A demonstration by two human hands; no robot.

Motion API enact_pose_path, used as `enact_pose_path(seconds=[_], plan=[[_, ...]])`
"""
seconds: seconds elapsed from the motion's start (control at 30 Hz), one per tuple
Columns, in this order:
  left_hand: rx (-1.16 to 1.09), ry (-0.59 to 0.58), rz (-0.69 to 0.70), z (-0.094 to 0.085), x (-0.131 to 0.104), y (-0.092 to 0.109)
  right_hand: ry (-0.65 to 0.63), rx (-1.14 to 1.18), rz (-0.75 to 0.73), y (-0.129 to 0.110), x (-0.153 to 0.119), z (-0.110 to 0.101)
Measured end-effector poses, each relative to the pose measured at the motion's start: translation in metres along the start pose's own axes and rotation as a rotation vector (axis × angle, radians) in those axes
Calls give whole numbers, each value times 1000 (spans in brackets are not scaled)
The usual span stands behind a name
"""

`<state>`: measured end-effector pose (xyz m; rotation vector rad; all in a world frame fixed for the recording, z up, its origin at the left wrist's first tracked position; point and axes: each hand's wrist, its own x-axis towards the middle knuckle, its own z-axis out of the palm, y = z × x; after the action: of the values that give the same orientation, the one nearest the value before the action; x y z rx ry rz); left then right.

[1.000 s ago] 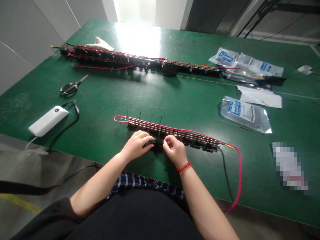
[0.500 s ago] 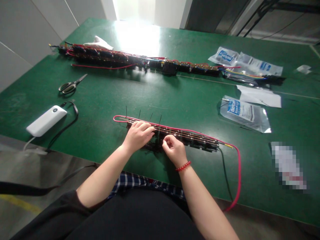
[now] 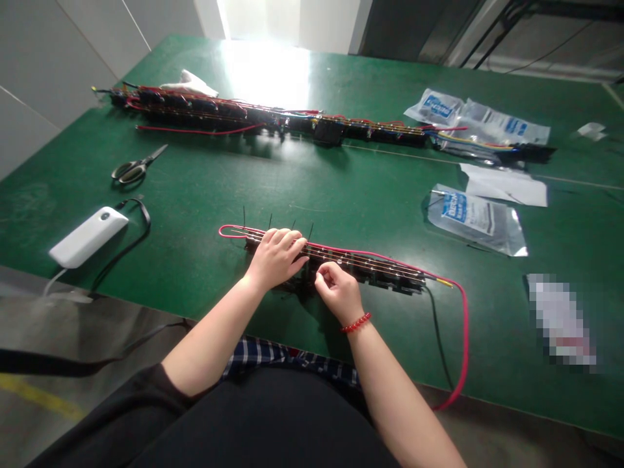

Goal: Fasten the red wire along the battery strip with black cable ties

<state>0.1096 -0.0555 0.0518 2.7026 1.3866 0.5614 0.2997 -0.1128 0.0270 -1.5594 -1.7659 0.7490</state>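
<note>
A long black strip of modules with wires along its top [image 3: 375,265] lies across the near part of the table. My left hand [image 3: 277,257] lies over its left half, fingers across the top and thumb spread apart. Several thin black tie-like ends [image 3: 244,216] stick up along its far side. Just right of the strip's middle, my right hand [image 3: 340,292] is closed in a pinch at the near edge; what its fingers hold cannot be made out. A red cable [image 3: 370,253] runs along the strip, loops at the left and hangs off the table at right.
A longer wired assembly [image 3: 205,110] spans the back of the green table [image 3: 195,175]. Scissors [image 3: 139,167] and a white power bank-like device [image 3: 88,237] with cords lie left. At right are plastic bags [image 3: 475,220], white paper [image 3: 507,185] and a blurred-out item [image 3: 560,318].
My left hand has shifted slightly right and farther over the strip, its thumb now spread from the fingers. My right hand keeps its pinch in nearly the same place.
</note>
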Motion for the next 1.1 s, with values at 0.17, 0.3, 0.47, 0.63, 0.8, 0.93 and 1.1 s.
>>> enact_pose_path(seconds=[0.17, 0.3, 0.47, 0.63, 0.8, 0.93, 1.1], plan=[[16, -24, -11, 3, 0, 1, 11, -17, -2, -1, 0, 0], [23, -48, -22, 4, 0, 1, 17, -26, -7, -2, -1, -1], [50, -65, -32, 4, 2, 1, 16, -24, -14, -1, -1, -1], [38, -74, -55, 5, 3, 1, 19, -22, -16, -1, -1, -1], [30, -63, -121, 6, 4, 3, 15, -19, -15, -1, -1, 0], [22, -91, -148, 6, 6, 4, 13, -11, -14, 0, -1, 0], [24, -138, -132, 5, 9, 3, 14, -7, -15, 0, 0, 0]])
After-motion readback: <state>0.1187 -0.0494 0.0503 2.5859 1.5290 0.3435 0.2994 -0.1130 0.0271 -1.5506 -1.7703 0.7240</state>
